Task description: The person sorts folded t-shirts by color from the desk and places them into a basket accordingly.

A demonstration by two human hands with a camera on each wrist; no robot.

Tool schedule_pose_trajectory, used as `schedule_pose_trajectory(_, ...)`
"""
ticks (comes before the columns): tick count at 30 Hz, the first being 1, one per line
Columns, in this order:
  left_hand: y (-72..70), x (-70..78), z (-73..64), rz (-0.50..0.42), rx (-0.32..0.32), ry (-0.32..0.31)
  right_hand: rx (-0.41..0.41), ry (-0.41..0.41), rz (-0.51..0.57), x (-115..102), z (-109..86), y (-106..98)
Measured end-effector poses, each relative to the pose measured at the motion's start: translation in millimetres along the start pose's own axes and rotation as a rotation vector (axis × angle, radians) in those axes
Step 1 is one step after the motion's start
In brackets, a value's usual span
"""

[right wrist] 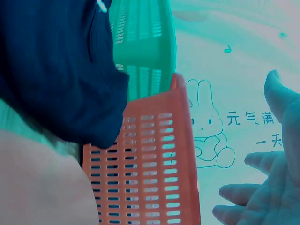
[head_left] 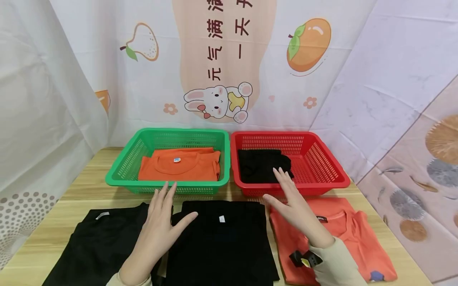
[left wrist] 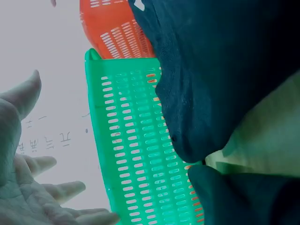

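My left hand (head_left: 157,230) hovers with straight fingers over the gap between two folded black shirts, one on the left (head_left: 103,238) and one in the middle (head_left: 220,246). Nothing is in it. Over the near edge of the red basket (head_left: 322,184) and a folded coral shirt (head_left: 343,230), my right hand (head_left: 295,208) is spread and holds nothing. A folded orange T-shirt (head_left: 179,165) lies in the green basket (head_left: 114,176). Inside the red basket, a folded black garment (head_left: 262,165) lies to the left. Both wrist views show the fingers apart from any cloth.
The two baskets stand side by side at the back of the wooden table (head_left: 89,180), against a printed curtain (head_left: 150,95). A black band with a small yellow-white item (head_left: 305,260) is at the right sleeve (head_left: 336,262).
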State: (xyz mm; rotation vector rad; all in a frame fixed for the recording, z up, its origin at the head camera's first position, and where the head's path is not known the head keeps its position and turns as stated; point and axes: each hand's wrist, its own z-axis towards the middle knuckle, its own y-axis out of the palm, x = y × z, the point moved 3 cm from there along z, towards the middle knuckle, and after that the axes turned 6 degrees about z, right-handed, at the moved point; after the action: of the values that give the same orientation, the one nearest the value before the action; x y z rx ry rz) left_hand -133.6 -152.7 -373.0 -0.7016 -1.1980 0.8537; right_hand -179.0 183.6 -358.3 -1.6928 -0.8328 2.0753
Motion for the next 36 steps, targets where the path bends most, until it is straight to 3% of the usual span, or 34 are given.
schedule_pose_trajectory(4,2.3,-3.6,-5.7,-0.133,-0.080,-0.056,-0.013,-0.016,0.053,-5,-10.4,1)
schedule_pose_trajectory(9,6.6,-9.6,-6.1,-0.233,-0.201,-0.127,-0.010,-0.020,0.119,-5,-19.9,7)
schedule_pose_trajectory(13,11.3,-15.3,-6.0,-0.306,-0.287,-0.149,0.027,-0.033,0.189,-3,-26.0,15)
schedule_pose_trajectory(17,16.5,-20.9,-5.8,-0.389,-0.360,-0.165,0.115,-0.034,0.340,0,-30.6,22)
schedule_pose_trajectory(22,21.8,-28.1,-3.8,-0.457,-0.389,-0.210,0.199,-0.020,0.450,4,-35.7,28)
schedule_pose_trajectory(28,26.6,-37.2,-2.1,-0.478,-0.402,-0.296,0.157,0.069,0.505,14,-35.7,37)
schedule_pose_trajectory(36,30.4,-47.3,-0.6,-0.508,-0.421,-0.360,0.110,0.188,0.600,25,-34.2,47)
